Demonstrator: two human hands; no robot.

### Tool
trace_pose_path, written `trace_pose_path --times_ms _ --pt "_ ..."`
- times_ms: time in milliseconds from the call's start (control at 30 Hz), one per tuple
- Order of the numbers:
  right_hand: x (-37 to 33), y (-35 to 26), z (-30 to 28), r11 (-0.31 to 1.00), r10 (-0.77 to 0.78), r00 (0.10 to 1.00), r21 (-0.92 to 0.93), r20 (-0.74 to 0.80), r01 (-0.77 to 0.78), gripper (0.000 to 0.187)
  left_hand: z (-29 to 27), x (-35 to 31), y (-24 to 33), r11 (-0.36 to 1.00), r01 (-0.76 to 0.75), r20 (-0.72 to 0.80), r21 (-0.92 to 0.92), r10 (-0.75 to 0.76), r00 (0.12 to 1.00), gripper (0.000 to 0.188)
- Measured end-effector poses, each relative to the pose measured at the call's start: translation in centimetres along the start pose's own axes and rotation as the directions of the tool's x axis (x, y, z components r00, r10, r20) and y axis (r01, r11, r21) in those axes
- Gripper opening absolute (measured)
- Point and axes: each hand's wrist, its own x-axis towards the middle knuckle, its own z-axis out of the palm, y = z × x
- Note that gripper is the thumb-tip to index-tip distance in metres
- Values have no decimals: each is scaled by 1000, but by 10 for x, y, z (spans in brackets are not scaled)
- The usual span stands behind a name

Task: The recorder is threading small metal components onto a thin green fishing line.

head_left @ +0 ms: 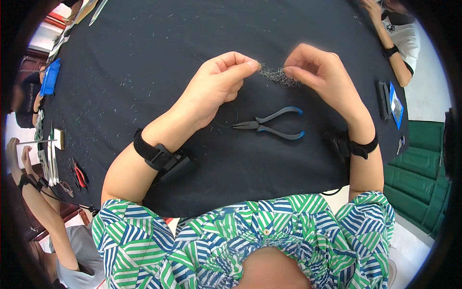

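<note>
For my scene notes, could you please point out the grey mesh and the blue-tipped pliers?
Grey mesh (278, 77), head view: middle of its visible links.
Blue-tipped pliers (252, 125), head view: metal beside the pivot.

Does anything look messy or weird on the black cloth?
Yes: short, thin, pale scraps lie scattered across the black cloth, especially toward the left. They look like loose litter, strewn rather than gathered up. Nothing looks clearly broken.

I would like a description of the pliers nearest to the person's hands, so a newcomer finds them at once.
Start at the black cloth and find the wire mesh between the left hand and right hand. Nearer the patterned shirt, the pliers lie, handles spread. Their grey handles have blue ends, unlike the red-handled tool far left.
</note>
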Motion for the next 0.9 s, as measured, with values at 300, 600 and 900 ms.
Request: trace_pose_path --times_ms 300,600,900 --pt "-4 -10 13 915 -26 1000 403 -18 31 14 3 -5 -2 978 -42 0 203 43 999 17" --pt "-6 -23 16 967 -205 978 147 -46 210 15 5 -7 -3 943 -46 44 329 33 998 15" --pt "-8 -23 19 970 -237 970 39 -54 239 15 4 -6 -3 921 -89 77 378 65 995 16"
